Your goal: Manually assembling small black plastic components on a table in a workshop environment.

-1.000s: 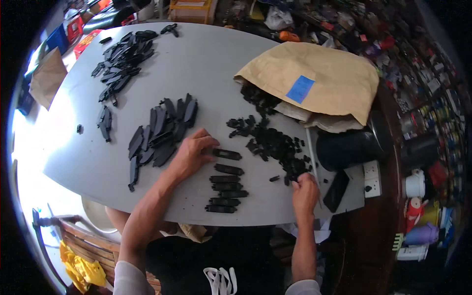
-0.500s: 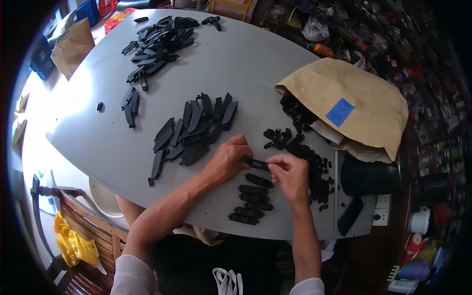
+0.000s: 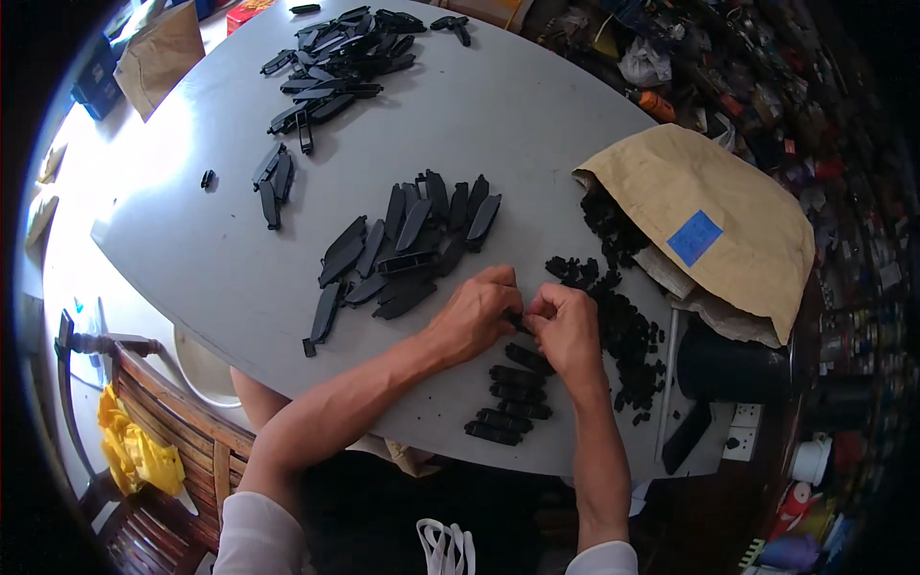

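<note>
Both the left hand (image 3: 476, 314) and right hand (image 3: 567, 326) are pinched together on one small black plastic piece (image 3: 516, 323) right above the neat row of finished pieces (image 3: 510, 401) on the grey bench (image 3: 537, 125).

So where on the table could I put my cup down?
Bare grey table lies between the far pile of black pieces and the paper bag, and along the left edge. It is crowded around both hands, beside the small black bits.
</note>
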